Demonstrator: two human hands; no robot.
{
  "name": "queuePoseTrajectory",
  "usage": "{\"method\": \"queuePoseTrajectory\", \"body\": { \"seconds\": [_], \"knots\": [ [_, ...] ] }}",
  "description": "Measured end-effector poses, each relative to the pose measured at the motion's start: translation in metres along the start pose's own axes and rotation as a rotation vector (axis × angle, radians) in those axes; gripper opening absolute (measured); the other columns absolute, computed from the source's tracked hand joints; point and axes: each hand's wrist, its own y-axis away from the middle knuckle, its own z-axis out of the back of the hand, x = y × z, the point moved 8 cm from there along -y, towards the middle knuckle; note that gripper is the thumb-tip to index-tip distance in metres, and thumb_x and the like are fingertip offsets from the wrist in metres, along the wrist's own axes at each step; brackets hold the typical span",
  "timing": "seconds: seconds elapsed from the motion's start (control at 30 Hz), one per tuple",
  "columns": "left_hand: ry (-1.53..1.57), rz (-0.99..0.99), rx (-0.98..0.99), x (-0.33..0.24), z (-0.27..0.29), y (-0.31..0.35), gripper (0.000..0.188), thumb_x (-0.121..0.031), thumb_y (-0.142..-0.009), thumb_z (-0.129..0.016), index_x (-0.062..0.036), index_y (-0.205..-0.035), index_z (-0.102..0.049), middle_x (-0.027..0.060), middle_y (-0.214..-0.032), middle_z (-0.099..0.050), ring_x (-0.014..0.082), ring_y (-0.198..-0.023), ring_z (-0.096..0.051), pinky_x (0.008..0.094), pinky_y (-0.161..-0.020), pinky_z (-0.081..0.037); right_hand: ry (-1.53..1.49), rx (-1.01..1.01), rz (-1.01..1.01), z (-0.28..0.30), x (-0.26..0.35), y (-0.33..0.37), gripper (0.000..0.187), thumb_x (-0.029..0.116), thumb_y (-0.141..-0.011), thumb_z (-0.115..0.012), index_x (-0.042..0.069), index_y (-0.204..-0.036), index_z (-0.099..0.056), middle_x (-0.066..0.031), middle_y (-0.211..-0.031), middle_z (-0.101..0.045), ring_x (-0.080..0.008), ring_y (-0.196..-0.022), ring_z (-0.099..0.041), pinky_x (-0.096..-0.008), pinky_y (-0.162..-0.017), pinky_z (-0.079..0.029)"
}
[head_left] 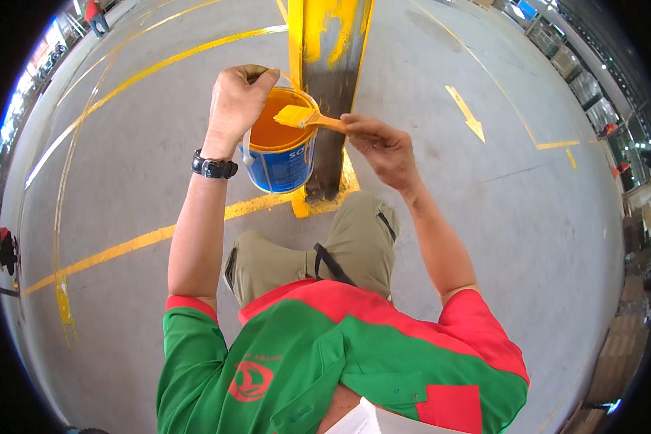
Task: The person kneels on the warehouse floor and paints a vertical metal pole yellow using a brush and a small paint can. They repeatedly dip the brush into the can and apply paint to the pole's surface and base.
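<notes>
My left hand (240,103), with a black watch on its wrist, is closed at the top of a blue paint bucket (278,171). Its fingers pinch the bucket's handle, whose grip is mostly hidden by the hand. Orange-yellow paint coats the inside of the bucket. In my right hand (385,150) is a paintbrush (327,122), gripped by its handle. Its yellow-loaded bristles point left, over the bucket's opening. Right behind the bucket stands a steel column (331,87), yellow and patchy on its upper part and dark grey lower down.
Yellow lines (148,240) run across the grey floor (484,239), and a yellow arrow (466,114) is painted at the right. My bent knees (362,228) are close below the bucket. Stacked goods (582,83) line the far right. Another person (95,16) stands at the far left.
</notes>
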Motion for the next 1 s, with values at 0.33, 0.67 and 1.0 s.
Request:
{"method": "queuePoseTrajectory", "body": {
  "seconds": [0.33,0.67,1.0],
  "knots": [
    [0.012,-0.087,-0.007,-0.002,-0.006,0.001,0.035,-0.026,-0.091,-0.070,0.0076,-0.100,-0.076,0.0164,-0.078,-0.070,0.0215,-0.071,-0.067,0.0331,-0.068,-0.052,-0.502,-0.553,-0.221,0.005,-0.066,0.032,0.019,0.013,-0.101,-0.067,-0.003,-0.111,-0.068,-0.0163,-0.102,-0.075,-0.0247,-0.091,-0.075,-0.0337,-0.082,-0.065],
    [0.113,-0.080,-0.004,0.010,-0.003,-0.004,0.033,-0.024,-0.092,-0.070,0.0077,-0.096,-0.076,0.0072,-0.068,-0.062,0.0136,-0.061,-0.056,0.0308,-0.057,-0.044,-0.697,-0.652,-0.118,0.041,-0.056,-0.011,0.020,0.015,-0.104,-0.061,-0.003,-0.111,-0.064,-0.0141,-0.102,-0.073,-0.0216,-0.087,-0.074,-0.0310,-0.079,-0.064],
    [0.177,0.015,-0.076,0.078,0.047,0.039,0.035,-0.024,-0.094,-0.069,0.0102,-0.098,-0.074,0.0026,-0.065,-0.059,0.0079,-0.058,-0.051,0.0279,-0.053,-0.042,0.979,-0.380,0.585,0.074,0.110,-0.149,0.017,0.011,-0.098,-0.066,0.008,-0.111,-0.076,-0.0115,-0.105,-0.077,-0.0238,-0.094,-0.075,-0.0326,-0.083,-0.058]
  ]
}}
